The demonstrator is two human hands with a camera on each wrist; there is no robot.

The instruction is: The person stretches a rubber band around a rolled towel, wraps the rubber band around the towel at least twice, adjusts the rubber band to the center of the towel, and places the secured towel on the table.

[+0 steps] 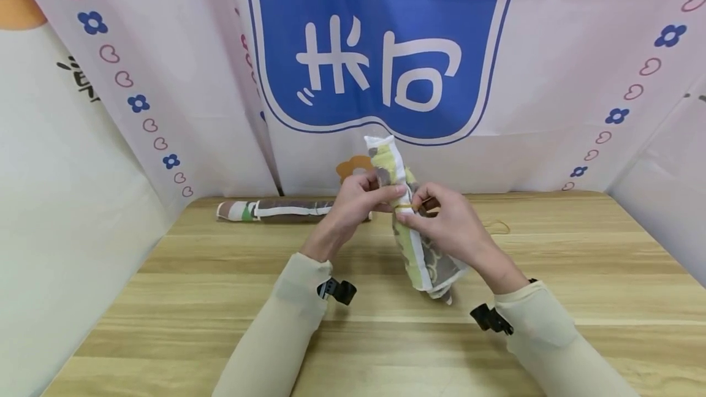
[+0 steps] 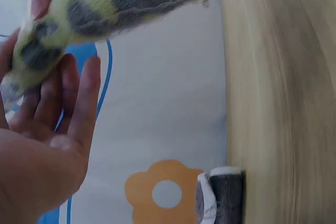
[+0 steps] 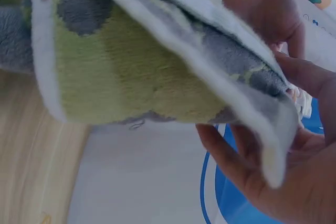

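A rolled towel (image 1: 410, 250), yellow-green and grey with white edges, is held up at a tilt above the table. A thin yellow rubber band (image 1: 404, 206) runs across its narrowed middle. My left hand (image 1: 361, 201) grips the roll from the left, thumb lying on the white edge by the band. From the right, my right hand (image 1: 455, 222) pinches at the band, its thumb against the towel. The lower end flares loosely in the right wrist view, where the towel (image 3: 136, 72) hides part of the fingers. Behind the roll, the left fingertips are partly hidden.
A second rolled towel (image 1: 292, 210), brown, white and green, lies along the table's back left edge, partly behind my left hand. A loose rubber band (image 1: 498, 226) lies on the wooden table (image 1: 579, 274) at the right. A printed cloth (image 1: 342, 103) hangs behind.
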